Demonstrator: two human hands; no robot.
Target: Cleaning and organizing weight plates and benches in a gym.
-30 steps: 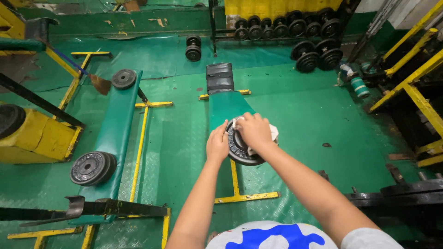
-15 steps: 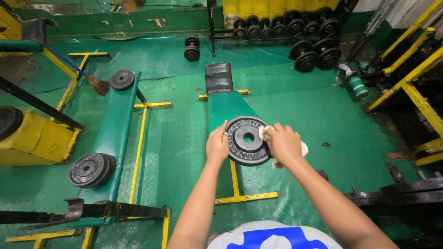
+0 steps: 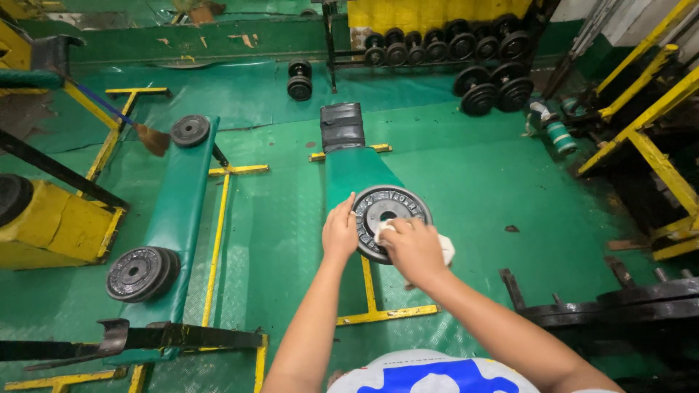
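**Weight plate on bench end, both hands on it**

The weight plate [image 3: 386, 218] lies on the near end of the green padded bench [image 3: 353, 169], tipped up slightly so its face shows to the person. It is a round disc, so it has no long axis in plan; its centre hole sits just above the right hand's knuckles.

Left hand [image 3: 340, 233]: fingers together, palm flat against the plate's left rim, bracing it. It steadies the disc without closing around it.

Right hand [image 3: 413, 249]: curled shut on a white cloth [image 3: 444, 247], pressed onto the lower right of the plate's face. The plate lies directly ahead of this hand and a little to its left. Both hands touch the plate; the right covers more of the face.

Materials: plate is dark cast metal, dull, with raised lettering around a thick rim and a recessed centre. Cloth is soft and crumpled, bunched out past the wrist side of the hand. Bench pad is smooth green vinyl on a yellow steel frame [image 3: 378, 314]. The floor [image 3: 473, 182] is green textured matting.

Nearby: a second bench [image 3: 182, 196] to the left carries stacked plates [image 3: 136, 273]; a dumbbell rack [image 3: 444, 45] stands at the far wall.
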